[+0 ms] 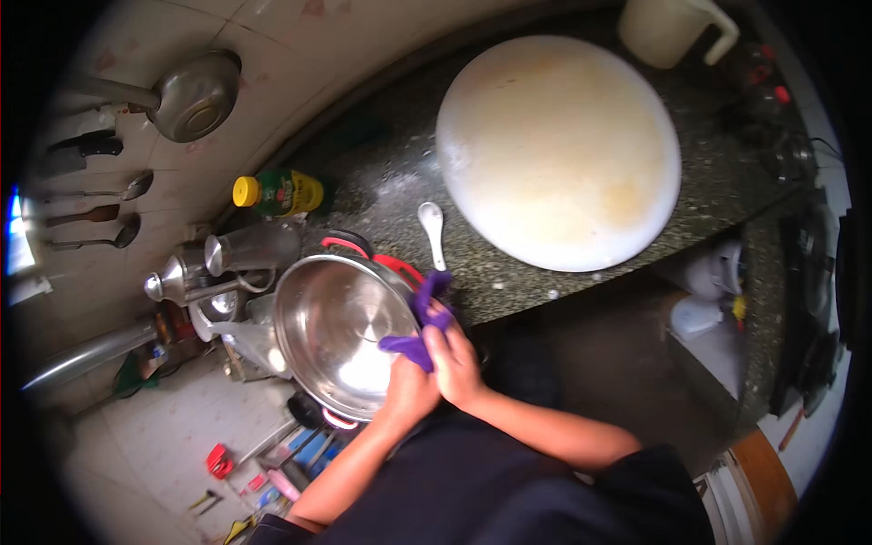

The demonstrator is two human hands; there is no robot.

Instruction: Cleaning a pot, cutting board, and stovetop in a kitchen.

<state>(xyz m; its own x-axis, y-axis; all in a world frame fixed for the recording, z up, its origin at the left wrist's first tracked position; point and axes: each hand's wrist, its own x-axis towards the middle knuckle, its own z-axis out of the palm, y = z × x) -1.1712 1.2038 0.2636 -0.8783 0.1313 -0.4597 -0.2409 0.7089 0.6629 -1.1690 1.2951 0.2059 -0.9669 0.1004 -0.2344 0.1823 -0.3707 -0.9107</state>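
A purple cloth [434, 317] is bunched between my two hands. My left hand [412, 385] grips one end of it, over the near right rim of a stainless steel pot [320, 320]. Close against it, my right hand [455, 364] holds the other part, just outside the rim. The pot's shiny interior holds nothing that I can see. Red and black handles [347, 240] stick out from its sides. A white soup spoon [432, 231] lies on the dark speckled countertop [388, 225], its handle end close to the cloth.
A large round white board [558, 153] lies on the counter, with a pale plastic jug [671, 34] behind it. A yellow-capped bottle [279, 193] lies near the wall. Metal pitchers [238, 248] stand left of the pot. Ladles [126, 231] and a steel dipper [197, 95] hang on the tiles.
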